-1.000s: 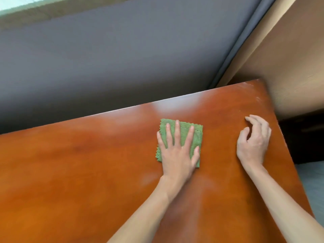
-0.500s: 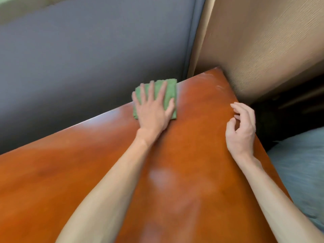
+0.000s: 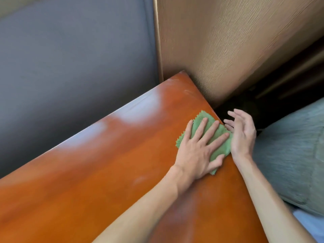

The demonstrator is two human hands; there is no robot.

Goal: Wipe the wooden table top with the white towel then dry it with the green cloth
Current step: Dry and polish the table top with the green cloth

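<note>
Two hands at the table's right edge, green cloth under one

We press our left hand [image 3: 198,151] flat on the green cloth [image 3: 219,137], fingers spread and straight across its top, thumb laid along its near side; the palm pins the cloth rather than clutching it. The cloth lies on the wooden table top [image 3: 105,172], hard against the table's right edge, with one part reaching slightly over that edge. Its zigzag-cut border shows at the far corner and on the side toward the table's middle.

Our right hand [image 3: 242,135] stands just off the table's right edge, open, fingers loosely apart and curved, its palm turned toward the cloth and touching the cloth's overhanging side. It grips nothing.

Beyond the table's far edge runs a grey wall panel [image 3: 70,67]; a tan wood-grain panel [image 3: 228,41] meets the table's far right corner. Right of the table lies grey fabric [image 3: 289,155].
</note>
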